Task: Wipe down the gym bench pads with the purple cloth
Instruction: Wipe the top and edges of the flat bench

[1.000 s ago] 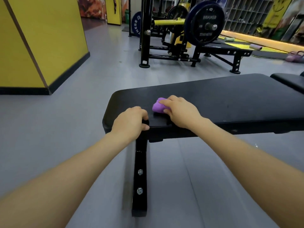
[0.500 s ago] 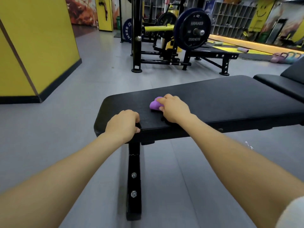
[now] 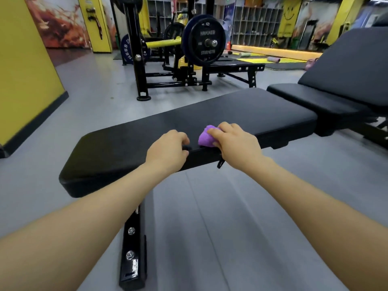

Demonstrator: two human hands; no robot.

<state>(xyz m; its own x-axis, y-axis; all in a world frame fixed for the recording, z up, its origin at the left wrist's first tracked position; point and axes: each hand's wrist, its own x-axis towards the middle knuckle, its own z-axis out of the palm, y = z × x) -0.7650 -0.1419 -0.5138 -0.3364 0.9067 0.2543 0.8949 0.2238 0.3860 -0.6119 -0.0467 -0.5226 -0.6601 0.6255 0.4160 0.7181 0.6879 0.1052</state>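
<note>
head view: right hand (image 3: 235,141) holds the bunched purple cloth (image 3: 206,138) on the bench pad's (image 3: 241,114) near edge; left hand (image 3: 168,151) curls over that edge. unwiped pad runs toward two o'clock, nearest the right hand.

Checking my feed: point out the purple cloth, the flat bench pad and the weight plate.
purple cloth (image 3: 205,138): head view, bunched exposed part.
flat bench pad (image 3: 241,111): head view, bare top.
weight plate (image 3: 201,48): head view, plate face.

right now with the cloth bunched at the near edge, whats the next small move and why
Probably sweep the right hand with the purple cloth away along the flat pad, toward its far end. The cloth sits near the front edge beside the left hand, which grips that edge, and most of the pad lies beyond it.
</note>
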